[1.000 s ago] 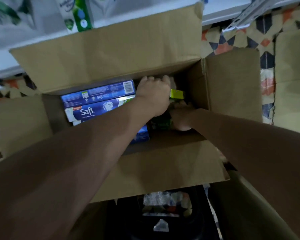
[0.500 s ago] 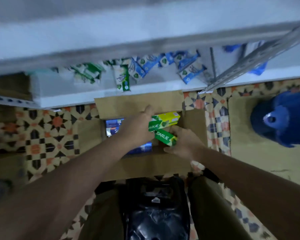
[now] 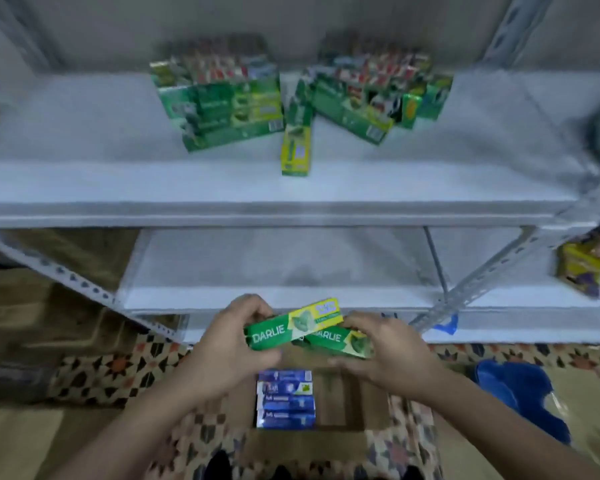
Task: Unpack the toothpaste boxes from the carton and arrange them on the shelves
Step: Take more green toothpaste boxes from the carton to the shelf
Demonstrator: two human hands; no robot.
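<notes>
Above the carton [image 3: 340, 407], facing the shelves [image 3: 291, 188], I am carrying two green toothpaste boxes: left hand [image 3: 229, 344] is pinching the upper box [image 3: 284, 329], right hand [image 3: 381, 355] is gripping the lower box [image 3: 340, 342]. Next, I judge, I am lifting them beside the shelved green stacks [image 3: 229, 109].

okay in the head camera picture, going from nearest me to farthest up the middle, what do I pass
Carton with blue toothpaste boxes → left hand and right hand holding two green Darlie boxes → bare lower shelf → lone yellow-green box on the upper shelf → stacked green boxes behind it.
</notes>
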